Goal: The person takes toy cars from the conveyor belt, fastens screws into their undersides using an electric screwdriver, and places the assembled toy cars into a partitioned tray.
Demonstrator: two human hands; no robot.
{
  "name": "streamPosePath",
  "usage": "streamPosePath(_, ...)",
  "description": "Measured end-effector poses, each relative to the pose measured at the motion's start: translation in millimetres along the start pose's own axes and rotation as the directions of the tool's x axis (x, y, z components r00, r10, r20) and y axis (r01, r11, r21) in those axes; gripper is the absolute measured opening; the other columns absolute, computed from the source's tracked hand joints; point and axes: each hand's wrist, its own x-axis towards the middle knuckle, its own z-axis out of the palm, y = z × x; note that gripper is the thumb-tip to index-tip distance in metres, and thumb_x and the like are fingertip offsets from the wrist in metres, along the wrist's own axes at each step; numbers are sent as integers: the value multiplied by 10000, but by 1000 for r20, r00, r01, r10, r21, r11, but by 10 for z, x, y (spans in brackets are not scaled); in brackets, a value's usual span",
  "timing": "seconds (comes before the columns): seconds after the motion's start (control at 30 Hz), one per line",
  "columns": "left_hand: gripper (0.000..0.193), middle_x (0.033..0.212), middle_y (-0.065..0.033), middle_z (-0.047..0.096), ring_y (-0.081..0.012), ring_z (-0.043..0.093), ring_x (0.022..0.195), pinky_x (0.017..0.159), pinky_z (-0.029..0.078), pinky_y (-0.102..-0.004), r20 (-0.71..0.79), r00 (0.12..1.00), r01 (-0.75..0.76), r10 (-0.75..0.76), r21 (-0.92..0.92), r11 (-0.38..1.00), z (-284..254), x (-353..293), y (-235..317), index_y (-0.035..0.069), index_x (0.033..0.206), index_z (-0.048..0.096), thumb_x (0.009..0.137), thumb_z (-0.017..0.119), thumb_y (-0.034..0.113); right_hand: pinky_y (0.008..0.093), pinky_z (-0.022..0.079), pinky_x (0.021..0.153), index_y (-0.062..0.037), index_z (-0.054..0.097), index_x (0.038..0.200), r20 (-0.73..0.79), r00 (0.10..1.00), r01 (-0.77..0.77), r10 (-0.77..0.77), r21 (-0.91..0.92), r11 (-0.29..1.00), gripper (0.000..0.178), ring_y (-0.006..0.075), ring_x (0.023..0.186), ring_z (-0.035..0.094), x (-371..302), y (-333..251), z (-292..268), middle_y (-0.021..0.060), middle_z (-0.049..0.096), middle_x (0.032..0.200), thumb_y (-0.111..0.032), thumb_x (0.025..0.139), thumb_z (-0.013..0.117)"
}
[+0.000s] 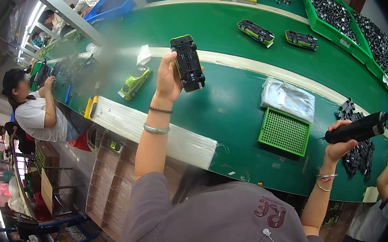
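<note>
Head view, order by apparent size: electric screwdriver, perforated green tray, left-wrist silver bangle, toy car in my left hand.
Perforated green tray
Toy car and electric screwdriver: too alike to rank
Left-wrist bangle

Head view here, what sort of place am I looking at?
Probably a toy-car assembly workshop. The left hand holds a toy car, the right hand a black corded tool; a green bin is heaped with small dark parts, and other people sit along long green worktops.

Tube lights (33, 18) glow upper L, grey flr (72, 167) below, lg grn workbench (232, 121) ctr.
</note>
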Motion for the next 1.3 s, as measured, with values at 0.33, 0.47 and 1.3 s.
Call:
streamPosePath(0.33,415,975,-161,593,-317,617,877,757,526,-425,12,996,-90,91,-52,995,105,-30,-90,-4,1160,464,858,355,259,238,388,493,-15,494,915,-144,988,8,-56,-309,951,647,114,575,489,30,-181,5,47,493,684,-652,808,460)
streamPosePath(0.47,428,998,-168,585,-317,615,881,769,521,-433,36,999,-19,23,-104,994,171,-46,-98,-17,1163,456,854,363,263,277,383,482,-15,544,877,-155,978,-198,139,-895,398,485,125,524,501,108,-320,102,55,520,603,-499,864,516)
streamPosePath(1.3,231,949,-50,587,-92,550,837,717,457,-223,131,990,-63,50,100,993,1453,-627,-778,-6,1078,517,892,522,131,229,421,825,22,493,1155,322,863,-490,388,355,796,307,82,935,510,-628,-281,1875,45,572,1034,-189,932,492)
